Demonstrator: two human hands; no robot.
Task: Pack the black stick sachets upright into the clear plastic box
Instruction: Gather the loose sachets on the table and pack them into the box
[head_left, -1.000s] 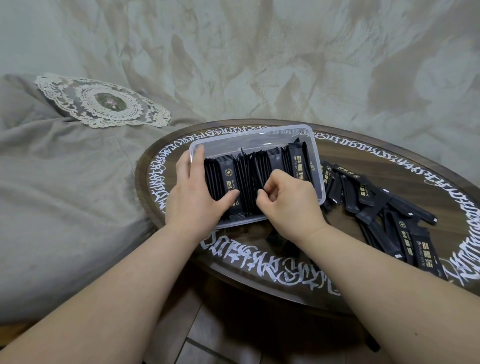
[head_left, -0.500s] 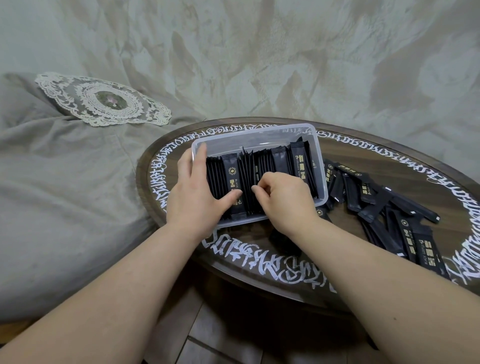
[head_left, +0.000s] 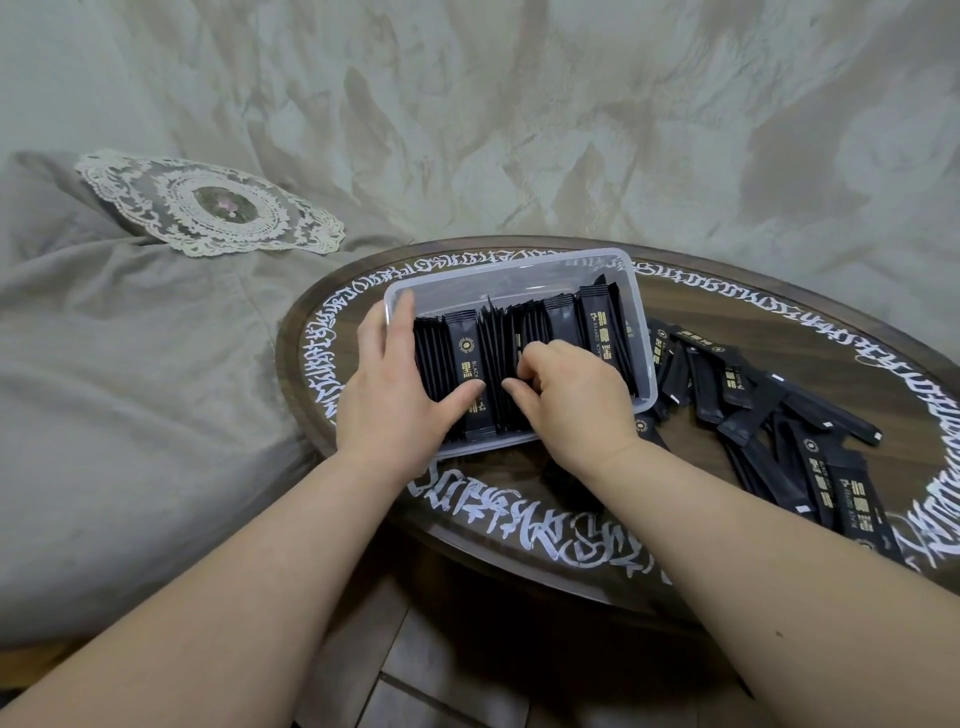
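Bracing the clear plastic box (head_left: 524, 273) end, left hand (head_left: 395, 395) lies flat-fingered, thumb on sachets (head_left: 470, 364); right hand (head_left: 569, 400), fingers curled, pinches packed sachets mid-row.

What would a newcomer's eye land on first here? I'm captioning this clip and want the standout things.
First, the clear plastic box on the near-left part of the round table, filled with a row of black sachets. The left hand braces the row's left end while the right hand digs into its middle. To the right, a loose pile of sachets sprawls across the table.
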